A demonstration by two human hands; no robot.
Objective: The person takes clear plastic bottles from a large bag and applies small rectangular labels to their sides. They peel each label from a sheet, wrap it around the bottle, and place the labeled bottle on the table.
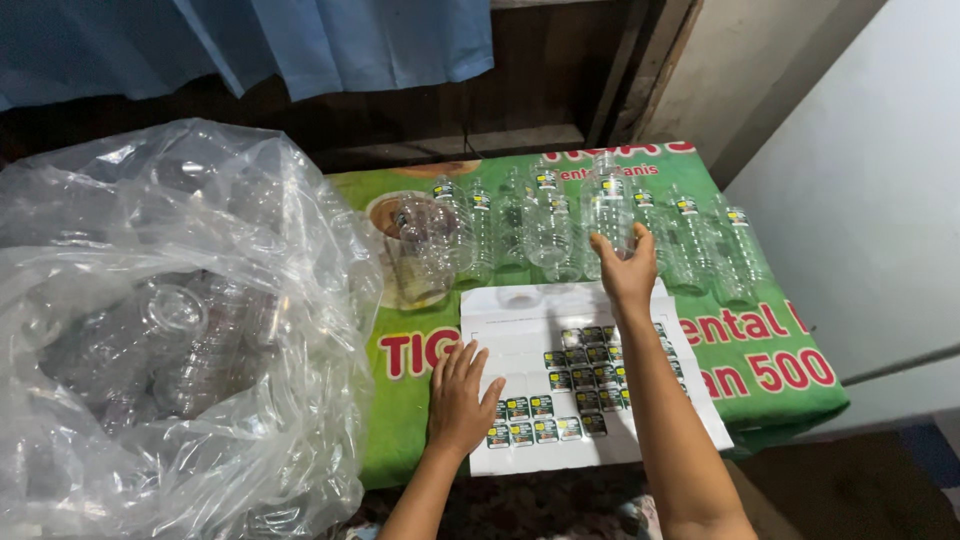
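The right hand [628, 270] has its grip closed around a clear empty bottle [608, 210] in the row of bottles [520, 235] just behind the sticker sheet [560, 385]. The left hand [460, 400] rests flat and open on that sheet, holding nothing. Left of the sheet, a big plastic bag [170, 330] holds more bottles.

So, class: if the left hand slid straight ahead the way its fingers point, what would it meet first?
The left hand lies on the white sticker sheet; straight ahead, probably the clear bottles, though depth is unclear.
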